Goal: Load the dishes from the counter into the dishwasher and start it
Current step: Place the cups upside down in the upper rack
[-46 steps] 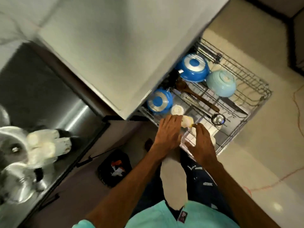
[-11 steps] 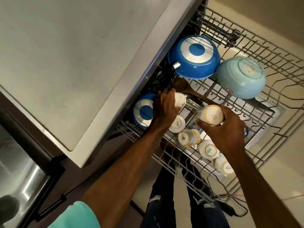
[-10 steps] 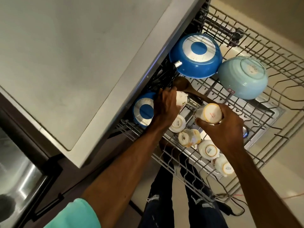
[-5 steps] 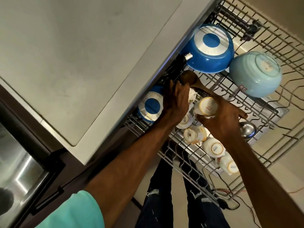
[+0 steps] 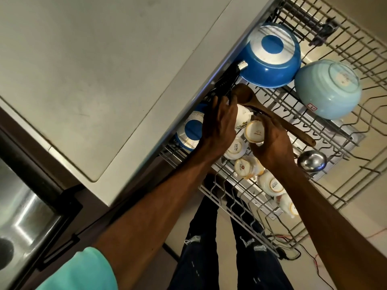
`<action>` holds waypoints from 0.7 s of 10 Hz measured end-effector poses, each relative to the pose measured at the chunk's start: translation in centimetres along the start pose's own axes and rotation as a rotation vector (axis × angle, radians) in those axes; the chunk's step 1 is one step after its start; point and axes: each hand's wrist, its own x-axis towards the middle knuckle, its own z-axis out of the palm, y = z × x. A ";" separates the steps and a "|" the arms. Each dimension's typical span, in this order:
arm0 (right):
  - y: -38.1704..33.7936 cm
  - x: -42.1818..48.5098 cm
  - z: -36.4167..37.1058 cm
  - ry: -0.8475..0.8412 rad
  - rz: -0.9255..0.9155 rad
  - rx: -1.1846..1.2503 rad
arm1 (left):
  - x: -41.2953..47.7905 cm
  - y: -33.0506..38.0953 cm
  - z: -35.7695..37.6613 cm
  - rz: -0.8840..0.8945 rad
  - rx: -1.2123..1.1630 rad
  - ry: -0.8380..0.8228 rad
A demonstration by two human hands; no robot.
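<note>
The dishwasher's wire rack [image 5: 247,208] is pulled out below the counter. My left hand [image 5: 219,126] holds a white cup [image 5: 243,117] at the rack's inner edge, next to a small blue pan [image 5: 191,132]. My right hand [image 5: 272,143] grips another white cup [image 5: 254,130] with a gold rim, bottom up, just beside the first. Several upturned white cups [image 5: 272,184] stand in a row along the near side. A big blue pan [image 5: 270,55], a light blue bowl [image 5: 326,88], a wooden spoon [image 5: 272,116] and a steel ladle [image 5: 312,161] lie in the rack.
The pale counter top [image 5: 94,70] overhangs the rack's left side. A steel sink [image 5: 18,218] shows at the lower left. Empty wire tines fill the rack's far right [image 5: 356,49]. Red and black cables [image 5: 310,258] lie on the floor by my legs.
Both hands have drawn together deeper in the rack. The right hand has brought its cup down and left, close beside the cup in the left hand.
</note>
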 end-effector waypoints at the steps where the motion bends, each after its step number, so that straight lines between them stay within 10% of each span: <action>1: 0.2 -0.3 0.8 -0.011 -0.013 -0.060 | -0.4 0.2 -0.5 0.040 0.023 -0.010; 7: -2.9 -4.8 -1.2 0.117 0.028 0.113 | -5.5 3.5 -2.4 -0.117 -0.092 -0.006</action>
